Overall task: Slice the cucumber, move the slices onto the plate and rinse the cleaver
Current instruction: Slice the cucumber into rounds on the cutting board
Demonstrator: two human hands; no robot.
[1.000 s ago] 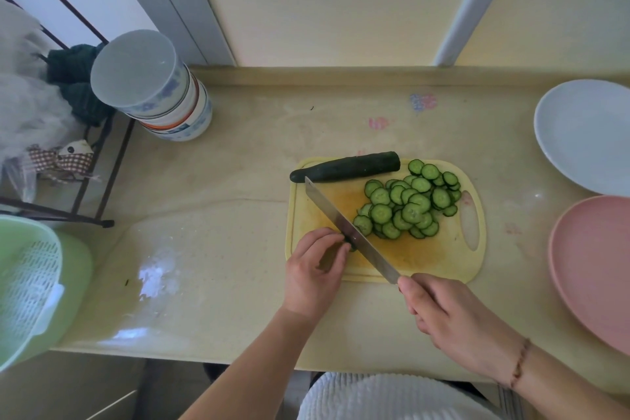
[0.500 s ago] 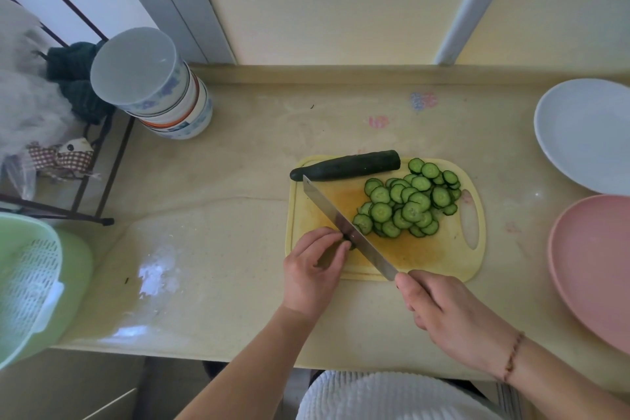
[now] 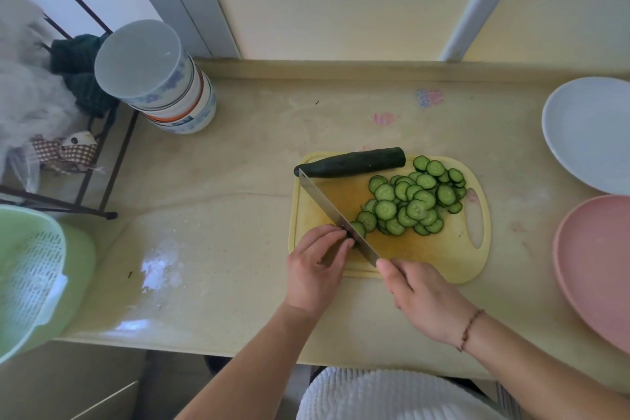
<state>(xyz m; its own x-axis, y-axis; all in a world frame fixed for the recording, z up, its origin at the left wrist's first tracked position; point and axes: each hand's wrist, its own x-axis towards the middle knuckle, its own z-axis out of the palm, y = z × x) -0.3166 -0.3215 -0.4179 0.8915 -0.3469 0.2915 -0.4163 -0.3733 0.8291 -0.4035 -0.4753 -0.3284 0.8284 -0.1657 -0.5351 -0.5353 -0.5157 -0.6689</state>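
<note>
A yellow cutting board [image 3: 443, 259] lies on the counter. Along its far edge rests an uncut dark green cucumber piece [image 3: 351, 162]. Several round cucumber slices [image 3: 412, 201] are heaped at the board's middle right. My right hand [image 3: 422, 297] grips the cleaver's handle; the steel blade [image 3: 335, 213] runs diagonally across the board's left part. My left hand [image 3: 317, 266] has its curled fingertips on a small cucumber end [image 3: 356, 228] right against the blade. A white plate [image 3: 586, 133] and a pink plate [image 3: 600, 266] sit at the right.
A stack of upturned bowls [image 3: 160, 78] stands at the back left of the counter. A green colander [image 3: 30, 276] sits at the left edge, with a dark wire rack [image 3: 85, 164] and cloths behind it. The wall rises behind the counter.
The cleaver has edged slightly toward my left hand and cut down on the small cucumber end. Both hands stay almost where they were.
</note>
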